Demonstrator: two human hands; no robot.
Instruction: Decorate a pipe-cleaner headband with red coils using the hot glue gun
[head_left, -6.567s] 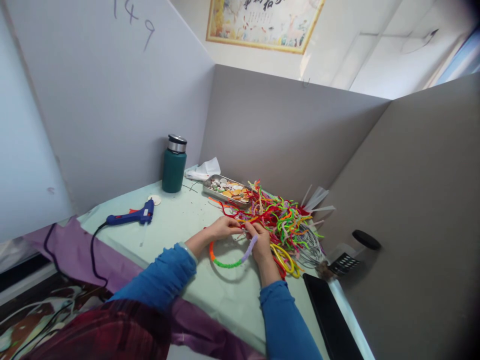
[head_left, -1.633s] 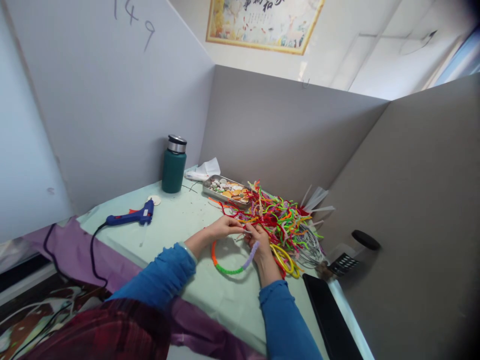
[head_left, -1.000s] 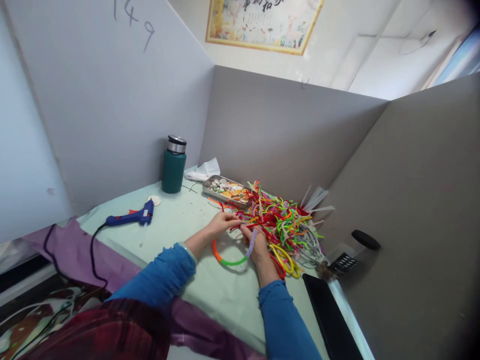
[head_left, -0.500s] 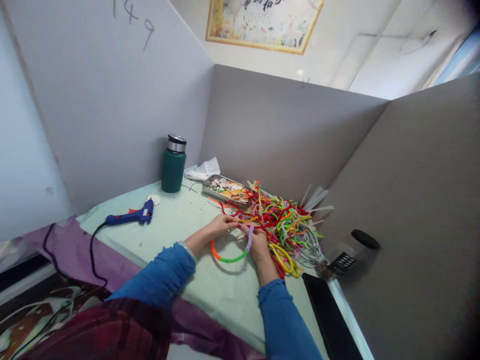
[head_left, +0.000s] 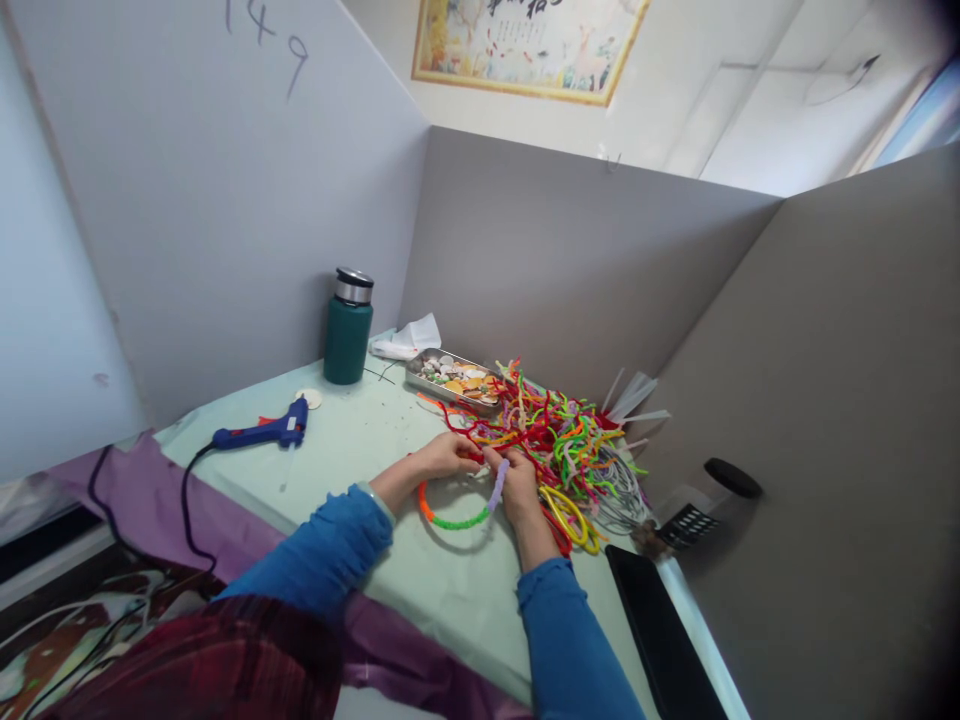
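A ring (head_left: 460, 525) wrapped in fuzzy orange, green and purple pipe cleaner stands tilted between my hands, its lower arc showing. My right hand (head_left: 519, 488) grips its purple side, thumb toward the far edge. My left hand (head_left: 444, 457) is pinched closed at the far side of the ring, its fingertips close to my right thumb. A bit of red pipe cleaner (head_left: 477, 457) shows at those fingertips; the fingers partly hide it. Just beyond my hands lies a tangled heap of colourful pipe cleaners (head_left: 577, 440).
At the left lies a blue glue gun (head_left: 262, 433) with its cord. A green bottle (head_left: 348, 340) stands behind it. A metal tray (head_left: 452, 380) holds button-like pieces. Yellow coils (head_left: 574, 522), a black flat object (head_left: 660, 630) and a lidded container (head_left: 701, 510) are right. Grey partitions enclose the table.
My left fingers have shifted slightly at the far side of the ring, and the ring has tipped a little. The things on the table stay put.
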